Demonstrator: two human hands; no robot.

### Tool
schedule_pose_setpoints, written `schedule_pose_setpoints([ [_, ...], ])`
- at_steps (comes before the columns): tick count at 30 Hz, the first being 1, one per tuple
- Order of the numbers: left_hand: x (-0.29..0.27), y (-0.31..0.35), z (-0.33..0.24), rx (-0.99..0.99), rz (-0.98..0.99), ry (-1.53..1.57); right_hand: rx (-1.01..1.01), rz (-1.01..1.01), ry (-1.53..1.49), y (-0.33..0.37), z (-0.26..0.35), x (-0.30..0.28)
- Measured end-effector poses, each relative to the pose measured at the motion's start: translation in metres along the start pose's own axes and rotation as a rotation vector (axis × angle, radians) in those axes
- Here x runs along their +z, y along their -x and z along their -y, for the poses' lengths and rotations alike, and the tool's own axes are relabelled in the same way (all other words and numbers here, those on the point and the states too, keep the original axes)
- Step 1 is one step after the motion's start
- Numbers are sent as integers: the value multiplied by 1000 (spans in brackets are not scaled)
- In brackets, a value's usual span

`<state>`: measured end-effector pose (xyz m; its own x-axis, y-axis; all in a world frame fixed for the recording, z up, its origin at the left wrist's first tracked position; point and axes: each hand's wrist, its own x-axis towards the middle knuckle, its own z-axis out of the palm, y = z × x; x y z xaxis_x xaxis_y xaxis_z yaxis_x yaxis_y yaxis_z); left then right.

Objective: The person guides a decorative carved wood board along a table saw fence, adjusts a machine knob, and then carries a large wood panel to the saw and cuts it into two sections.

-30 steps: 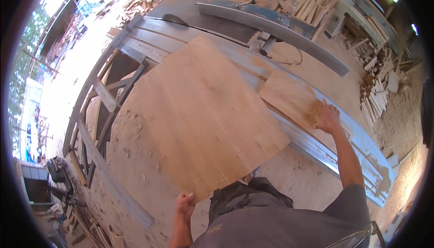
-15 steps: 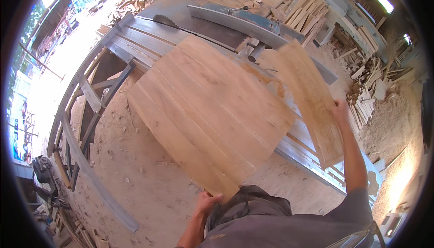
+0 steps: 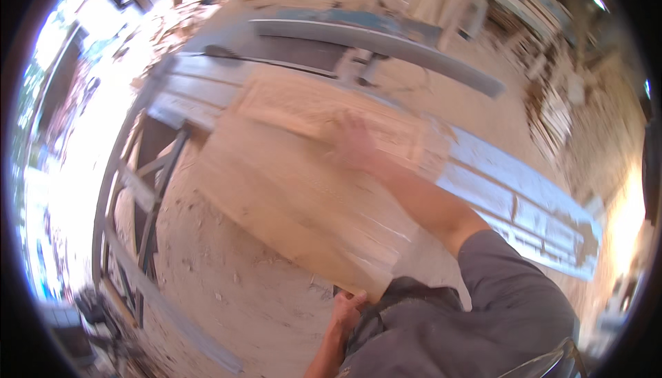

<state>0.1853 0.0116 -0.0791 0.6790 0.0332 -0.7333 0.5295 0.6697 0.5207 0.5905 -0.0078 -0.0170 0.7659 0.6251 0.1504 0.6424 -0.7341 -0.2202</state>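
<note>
My left hand [image 3: 349,305] clamps the near corner of a broad tan wooden panel [image 3: 293,202], apparently for support. Beyond, my right hand [image 3: 353,145] touches a narrow pale wooden board [image 3: 283,105] atop it; blur hides its grip.

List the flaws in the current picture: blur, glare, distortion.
Head view: blur smears the right hand and the carved-looking smaller board; head view: glare bleaches the left background almost white; head view: the fisheye lens bows the metal table's left edge and leaves black corners.
</note>
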Motion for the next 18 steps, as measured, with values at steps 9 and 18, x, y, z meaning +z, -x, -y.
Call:
schedule_pose_setpoints([
  [9,20,11,-8,-9,101,175,141,-102,-109,35,-2,33],
  [18,15,16,-11,-115,-17,169,161,-77,-159,29,5,40],
])
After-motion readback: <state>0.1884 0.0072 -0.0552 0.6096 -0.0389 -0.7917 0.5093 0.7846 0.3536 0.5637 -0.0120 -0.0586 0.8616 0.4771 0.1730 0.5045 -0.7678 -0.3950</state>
